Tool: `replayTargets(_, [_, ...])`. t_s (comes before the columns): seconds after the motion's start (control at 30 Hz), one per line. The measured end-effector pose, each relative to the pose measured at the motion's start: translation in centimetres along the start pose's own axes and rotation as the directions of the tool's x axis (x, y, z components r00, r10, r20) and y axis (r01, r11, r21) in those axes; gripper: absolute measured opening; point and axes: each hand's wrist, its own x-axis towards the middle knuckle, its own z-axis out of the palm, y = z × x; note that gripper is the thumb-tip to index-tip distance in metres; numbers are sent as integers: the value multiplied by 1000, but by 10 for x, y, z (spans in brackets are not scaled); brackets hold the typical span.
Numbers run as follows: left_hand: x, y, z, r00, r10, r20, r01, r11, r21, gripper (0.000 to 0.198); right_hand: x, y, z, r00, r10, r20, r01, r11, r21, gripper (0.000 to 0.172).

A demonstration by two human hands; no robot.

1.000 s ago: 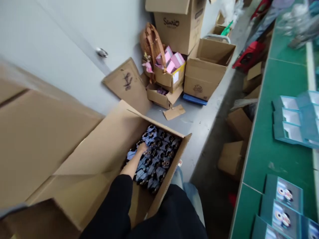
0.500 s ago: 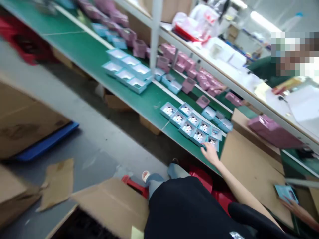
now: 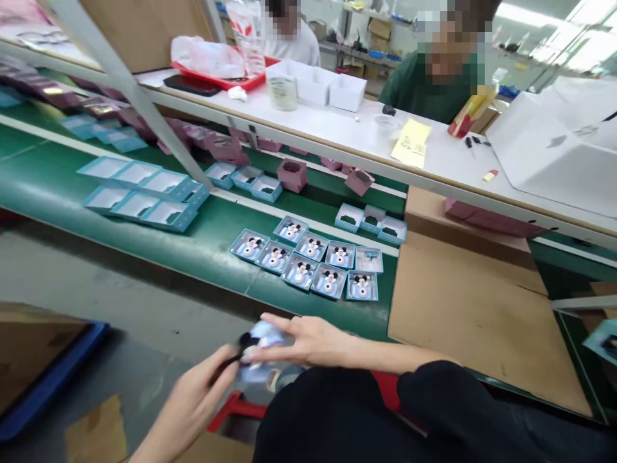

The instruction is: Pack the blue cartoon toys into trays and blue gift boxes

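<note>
Between my two hands, over the floor in front of the green bench (image 3: 219, 247), is a blue figure (image 3: 263, 354) with black round ears, blurred by motion. My left hand (image 3: 207, 379) pinches its left side at a dark part. Thumb and fingers of my right hand (image 3: 303, 341) hold it from the right. On the bench beyond my hands sit several light blue boxes (image 3: 301, 271) with mouse figures inside, set in close rows. The box at their right end (image 3: 369, 259) looks different inside, with no mouse face showing.
Stacked blue trays (image 3: 166, 215) stand at left on the bench; pink boxes (image 3: 292, 175) lie behind. A large cardboard box (image 3: 477, 315) is at right. A white shelf (image 3: 347, 132) with a post crosses above. Two people are beyond it. A red stool (image 3: 231, 411) is below.
The view has turned right and levelled. My right hand has left the boxes and is now with my left hand, which has come into view, at the blue figure.
</note>
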Motion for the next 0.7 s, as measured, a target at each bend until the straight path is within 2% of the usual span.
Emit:
replayTargets(0.03, [29,17,12,993,20,117,-14,999,-53,39,-21,20,-6,999,34,8,-34,999,11,56])
replayTargets(0.07, [60,34,27,967,43,251,-12,992,-124,37,-45,37,-10,997,80,17,-81,996,39,58])
replayTargets(0.13, [124,64,66,872,93,481,40,965,-258,34,-91,63,-9,974,222,36,-225,967,124,67])
replayTargets(0.2, [182,87,110,785,144,602,68,946,-316,33,-133,82,0,907,418,49,-419,885,203,70])
replayTargets(0.23, [207,95,131,764,170,623,50,946,-320,33,-150,93,5,859,510,53,-507,829,235,68])
replayTargets(0.27, [229,100,152,777,188,601,8,952,-307,33,-165,107,11,802,595,54,-586,767,263,66])
replayTargets(0.33, [265,101,191,872,207,444,-122,970,-212,34,-188,144,21,666,744,49,-719,624,307,64])
replayTargets(0.37, [279,97,208,916,215,339,-182,975,-127,37,-195,166,26,584,810,46,-776,541,323,65])
replayTargets(0.4, [290,90,224,942,225,250,-224,974,-32,41,-199,190,30,504,862,47,-822,462,334,66])
replayTargets(0.43, [299,80,240,951,233,203,-250,966,60,48,-201,214,34,438,897,55,-855,397,333,66])
replayTargets(0.47, [305,67,254,951,237,200,-267,954,139,56,-199,237,37,400,913,81,-879,357,316,66])
replayTargets(0.5, [308,52,266,945,238,225,-283,939,197,66,-196,258,42,387,914,122,-895,341,286,66])
replayTargets(0.57, [309,20,285,928,243,281,-321,906,275,83,-183,290,51,392,892,223,-912,346,221,65])
replayTargets(0.63, [306,-10,295,909,278,312,-376,870,320,86,-167,309,62,382,874,300,-922,339,186,65])
replayTargets(0.7, [305,-33,295,895,322,309,-420,840,343,82,-153,316,73,343,881,326,-937,295,190,64])
